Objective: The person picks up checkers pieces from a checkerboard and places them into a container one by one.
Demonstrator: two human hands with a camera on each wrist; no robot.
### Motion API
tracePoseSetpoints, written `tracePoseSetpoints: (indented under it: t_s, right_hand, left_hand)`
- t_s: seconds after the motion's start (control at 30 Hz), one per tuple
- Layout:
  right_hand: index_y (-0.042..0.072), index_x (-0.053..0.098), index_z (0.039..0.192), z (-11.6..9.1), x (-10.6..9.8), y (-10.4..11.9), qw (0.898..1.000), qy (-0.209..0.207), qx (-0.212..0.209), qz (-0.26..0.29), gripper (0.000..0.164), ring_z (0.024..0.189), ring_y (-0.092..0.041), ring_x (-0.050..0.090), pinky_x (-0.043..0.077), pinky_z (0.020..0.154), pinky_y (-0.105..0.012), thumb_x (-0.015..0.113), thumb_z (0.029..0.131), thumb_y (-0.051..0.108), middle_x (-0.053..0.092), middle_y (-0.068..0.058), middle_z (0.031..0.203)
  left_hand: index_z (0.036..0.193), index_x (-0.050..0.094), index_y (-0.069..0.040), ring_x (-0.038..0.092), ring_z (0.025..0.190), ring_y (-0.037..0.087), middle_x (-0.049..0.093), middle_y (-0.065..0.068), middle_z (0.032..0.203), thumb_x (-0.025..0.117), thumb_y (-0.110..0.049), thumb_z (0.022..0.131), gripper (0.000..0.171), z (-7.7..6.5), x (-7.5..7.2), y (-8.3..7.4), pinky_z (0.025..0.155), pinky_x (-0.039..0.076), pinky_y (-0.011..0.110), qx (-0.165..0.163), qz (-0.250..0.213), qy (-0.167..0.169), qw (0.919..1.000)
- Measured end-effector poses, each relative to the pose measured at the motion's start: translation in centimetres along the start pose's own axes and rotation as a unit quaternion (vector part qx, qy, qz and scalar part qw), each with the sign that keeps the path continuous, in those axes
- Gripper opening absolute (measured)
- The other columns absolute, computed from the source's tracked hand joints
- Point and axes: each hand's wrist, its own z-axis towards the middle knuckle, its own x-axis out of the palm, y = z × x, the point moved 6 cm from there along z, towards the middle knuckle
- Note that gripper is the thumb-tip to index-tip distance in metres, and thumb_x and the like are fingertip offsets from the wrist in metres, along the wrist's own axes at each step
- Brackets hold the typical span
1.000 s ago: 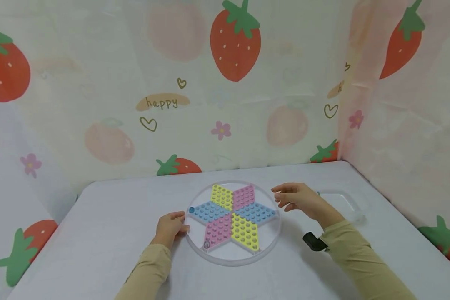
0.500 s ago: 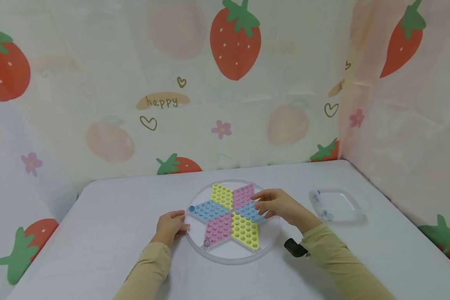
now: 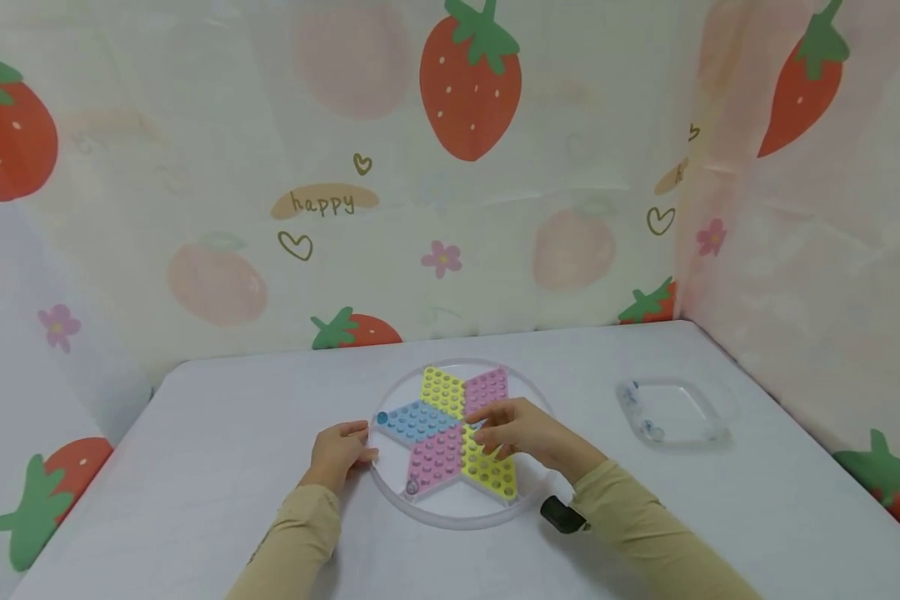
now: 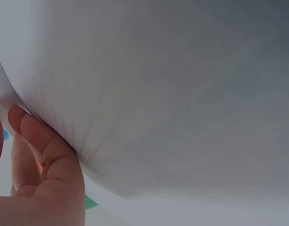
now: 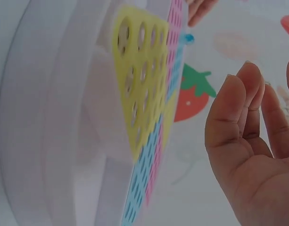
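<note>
A round clear-rimmed Chinese checkers board (image 3: 461, 523) with a yellow, pink and blue star lies at the middle of the table. One blue marble (image 3: 382, 418) sits at its left tip, and a clear marble (image 3: 412, 486) at the lower-left pink tip. My left hand (image 3: 337, 455) holds the board's left rim, thumb and fingers bent against it. My right hand (image 3: 532, 437) hovers over the right part of the star, covering much of the right blue section. Its fingers are bent; whether anything lies between thumb and index finger is hidden, also in the right wrist view.
A clear plastic tray (image 3: 682, 383) with several bluish marbles (image 3: 651, 430) along its left side stands at the back right of the table (image 3: 255, 400). Strawberry-printed cloth walls (image 3: 495, 208) close off the back and sides.
From beside the tray my right hand has moved left, over the board and towards the star's centre. My left hand has stayed at the rim, and the board has not moved.
</note>
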Motion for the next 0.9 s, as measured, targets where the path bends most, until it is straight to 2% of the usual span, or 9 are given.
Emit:
tracePoseSetpoints:
  t_s: [0.17, 0.33, 0.67, 0.9]
  right_hand:
    - [-0.008, 0.06, 0.121, 0.6, 2.0, -0.2, 1.0, 0.018, -0.002, 0.01, 0.035, 0.075, -0.018, 0.061, 0.051, 0.065, -0.028, 0.067, 0.09, 0.007, 0.064, -0.003, 0.084]
    - [-0.005, 0.064, 0.119, 0.7, 3.9, -0.2, 1.0, 0.016, 0.004, 0.013, 0.033, 0.07, -0.015, 0.06, 0.049, 0.06, -0.025, 0.068, 0.089, 0.007, 0.063, -0.002, 0.081]
    - [0.003, 0.07, 0.114, 0.7, 6.8, -1.1, 0.999, -0.008, 0.032, -0.029, 0.03, 0.054, -0.012, 0.056, 0.043, 0.049, -0.024, 0.071, 0.085, 0.007, 0.062, -0.003, 0.071]
    - [0.008, 0.072, 0.112, 1.6, 8.2, -1.1, 0.997, -0.005, 0.058, -0.047, 0.027, 0.049, -0.011, 0.051, 0.039, 0.046, -0.02, 0.072, 0.085, 0.007, 0.062, -0.002, 0.067]
  left_hand:
    - [0.132, 0.054, 0.005, 0.057, 0.064, 0.013, 0.054, 0.025, 0.134, 0.067, 0.007, 0.083, 0.051, -0.1, -0.2, 0.0, 0.059, 0.044, 0.024, 0.002, 0.0, 0.0, 1.0]
    - [0.131, 0.055, 0.006, 0.057, 0.062, 0.01, 0.054, 0.025, 0.133, 0.067, 0.007, 0.083, 0.05, -0.2, -0.1, -0.1, 0.058, 0.044, 0.023, 0.007, -0.006, 0.0, 1.0]
    - [0.131, 0.054, 0.008, 0.057, 0.059, 0.008, 0.055, 0.025, 0.132, 0.067, 0.01, 0.082, 0.05, 0.1, 0.1, 0.5, 0.056, 0.046, 0.021, 0.006, -0.022, -0.001, 0.9997]
    - [0.13, 0.054, 0.009, 0.055, 0.06, 0.008, 0.055, 0.025, 0.132, 0.066, 0.011, 0.082, 0.05, -0.1, 0.0, -0.1, 0.056, 0.045, 0.021, 0.016, -0.034, -0.004, 0.9993]
